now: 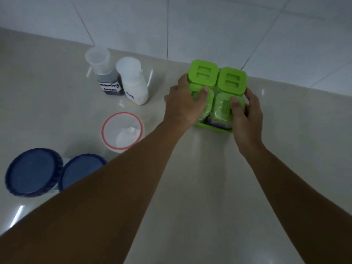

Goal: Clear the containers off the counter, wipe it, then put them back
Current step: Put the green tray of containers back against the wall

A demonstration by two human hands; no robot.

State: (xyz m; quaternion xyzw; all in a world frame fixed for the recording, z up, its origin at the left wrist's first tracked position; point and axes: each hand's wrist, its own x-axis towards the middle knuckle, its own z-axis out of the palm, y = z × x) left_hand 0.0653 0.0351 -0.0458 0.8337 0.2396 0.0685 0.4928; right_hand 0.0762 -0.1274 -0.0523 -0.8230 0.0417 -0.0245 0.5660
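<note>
Here both hands (215, 109) grip the green jar rack (217, 88) on a glossy beige counter (200, 187) below white wall tiles (209, 25).

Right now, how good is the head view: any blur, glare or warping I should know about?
Head view: dim and bluish overall; glare streaks on the counter at lower left; both hands and the green jar set look soft with blur; wide-angle warping bends the wall tile lines outward.

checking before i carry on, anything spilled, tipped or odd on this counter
Nothing looks spilled or tipped. The two labelled bottles stand upright by the wall, the red-rimmed tub sits open with white powder inside, and both hands, left and right, hold the green-lidded jar set in its tray.
</note>
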